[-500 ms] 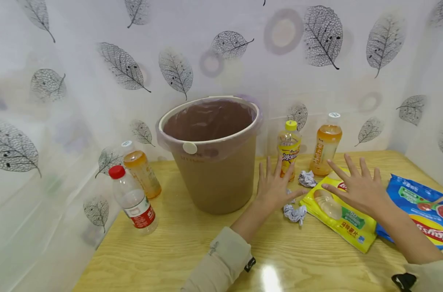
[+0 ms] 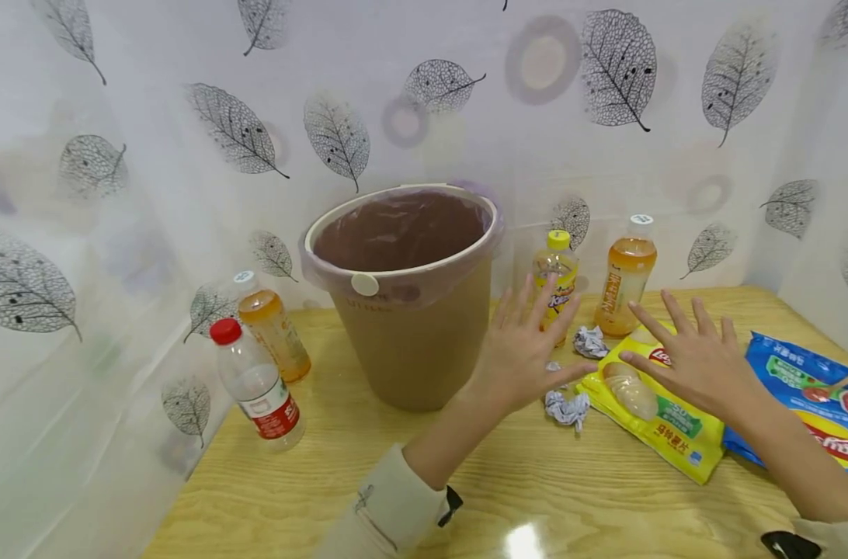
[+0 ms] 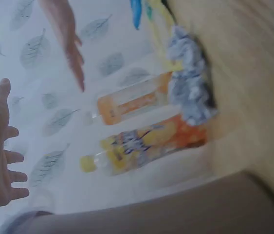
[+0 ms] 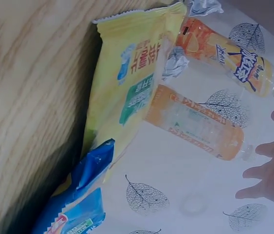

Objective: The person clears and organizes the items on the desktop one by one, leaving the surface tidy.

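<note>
My left hand [image 2: 518,353] is held up with fingers spread, between the brown bin [image 2: 424,341] and the crumpled paper balls [image 2: 567,409]. It holds nothing and partly hides the yellow-capped drink bottle [image 2: 558,272]. Fingers also apart, my right hand [image 2: 700,361] hovers over the yellow chip bag [image 2: 665,423] and holds nothing. A blue chip bag [image 2: 808,388] lies to the right, partly behind that forearm. Behind the yellow bag stands a white-capped bottle [image 2: 627,276] with an orange label. In the right wrist view both bags and both bottles appear, apart from the right hand.
Left of the bin stand a red-capped bottle [image 2: 263,388] and another orange-labelled bottle [image 2: 277,330]. A thin plastic liner [image 2: 396,293] folds over the bin's rim. Leaf-patterned sheeting [image 2: 438,147] encloses the wooden table [image 2: 368,481] at the back and sides.
My left hand has risen slightly and its forearm has shifted to the left. The right hand has barely moved. Bottles, bags, paper and bin stay where they were.
</note>
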A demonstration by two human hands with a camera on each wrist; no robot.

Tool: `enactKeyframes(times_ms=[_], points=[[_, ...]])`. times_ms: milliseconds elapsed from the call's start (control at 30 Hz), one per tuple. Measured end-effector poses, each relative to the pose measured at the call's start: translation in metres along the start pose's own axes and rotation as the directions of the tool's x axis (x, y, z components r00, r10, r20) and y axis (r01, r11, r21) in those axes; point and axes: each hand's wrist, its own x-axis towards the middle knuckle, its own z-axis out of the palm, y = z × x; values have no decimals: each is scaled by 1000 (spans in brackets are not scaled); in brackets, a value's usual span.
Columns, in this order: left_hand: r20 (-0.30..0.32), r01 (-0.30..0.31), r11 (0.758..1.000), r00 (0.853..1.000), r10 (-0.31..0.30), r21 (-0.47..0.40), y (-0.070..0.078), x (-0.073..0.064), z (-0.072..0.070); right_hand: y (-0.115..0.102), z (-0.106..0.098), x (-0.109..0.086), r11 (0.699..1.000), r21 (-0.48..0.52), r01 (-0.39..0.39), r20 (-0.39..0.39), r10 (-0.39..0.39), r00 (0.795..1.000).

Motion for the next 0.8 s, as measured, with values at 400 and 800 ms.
enactKeyframes(times_ms=[400,800], points=[[-505,-28,999,863,1,-45,-93,-25,-65,20,-15,-23,998,-18,-57,-21,56,998],[-193,358,884,885,-424,-299,-223,-57,-64,109,12,-63,956,-1,-292,-88,291,953]])
